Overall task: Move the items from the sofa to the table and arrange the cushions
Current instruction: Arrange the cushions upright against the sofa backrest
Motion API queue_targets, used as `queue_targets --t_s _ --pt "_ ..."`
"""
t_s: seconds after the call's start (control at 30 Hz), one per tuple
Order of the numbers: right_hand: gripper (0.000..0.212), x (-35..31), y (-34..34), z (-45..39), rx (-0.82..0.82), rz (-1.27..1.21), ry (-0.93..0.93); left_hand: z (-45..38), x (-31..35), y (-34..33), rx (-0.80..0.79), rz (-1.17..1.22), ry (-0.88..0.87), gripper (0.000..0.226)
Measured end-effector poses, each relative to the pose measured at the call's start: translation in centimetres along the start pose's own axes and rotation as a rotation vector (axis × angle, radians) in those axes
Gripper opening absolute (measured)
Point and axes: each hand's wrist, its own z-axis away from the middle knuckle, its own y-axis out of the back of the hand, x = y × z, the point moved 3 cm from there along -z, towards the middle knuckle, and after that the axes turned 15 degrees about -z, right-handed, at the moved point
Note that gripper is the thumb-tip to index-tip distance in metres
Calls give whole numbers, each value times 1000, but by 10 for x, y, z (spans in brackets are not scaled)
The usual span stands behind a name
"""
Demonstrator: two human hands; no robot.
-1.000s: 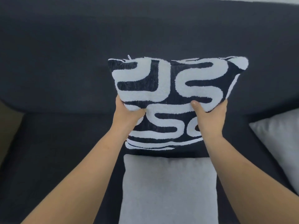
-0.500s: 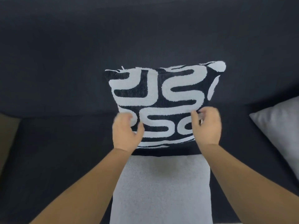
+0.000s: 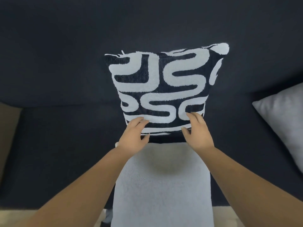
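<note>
Patterned cushion (image 3: 162,94) stands on its lower edge, face toward the camera, leaning against the sofa backrest (image 3: 147,30). Top edge runs left-right and is the wider end; the sides taper down toward the hands. Top right corner sits a bit higher than the top left. It sits directly ahead of both hands, centred between them.

Edges: its bottom edge meets the far edge of the light grey cushion (image 3: 162,185), which lies flat on the seat under and behind the wrists, long axis running from the hands back toward the body. A second grey cushion (image 3: 283,122) lies tilted, well apart to the right of the right hand. Bare dark sofa seat (image 3: 65,145) stretches left of the left hand, and a narrower strip lies between the right hand and that second cushion. Sofa's left end shows far left; pale floor along the near edge.

Left hand (image 3: 133,134): fingers loosely extended, not curled round anything, fingertips lying on the cushion's lower left face, thumb near the bottom edge.

Right hand (image 3: 197,131): same, fingers relaxed and spread, tips on the lower right face, thumb pointing inward. No grip; whether it presses or just touches, can't tell.
</note>
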Motion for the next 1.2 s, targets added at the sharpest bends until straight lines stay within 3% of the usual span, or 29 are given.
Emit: queue_targets --t_s 0.17,0.3,0.37,0.47,0.57,0.67,0.77,0.9,1.2 --pt "58 41 -8 52 -121 67 -210 64 -32 -27 -87 102 189 56" --pt "63 46 -15 93 -116 114 -261 110 -48 -43 3 240 365 71" --pt "77 47 -19 110 -119 77 -349 125 -53 -47 -30 325 477 87" --pt "106 51 -24 133 -95 -78 -633 142 -63 -61 -212 503 695 118" --pt "118 39 -30 141 -46 -180 -766 149 -72 -70 -318 672 801 122" --pt "119 22 -36 139 -14 -193 -750 148 -77 -68 -282 792 802 101" --pt "120 3 -42 136 16 -180 -691 152 -81 -60 -229 867 781 94" --pt "121 -50 -65 120 25 -216 -540 168 -109 -34 -52 937 806 84" --pt "123 -205 -169 62 20 -342 -244 165 -244 92 283 874 736 68"
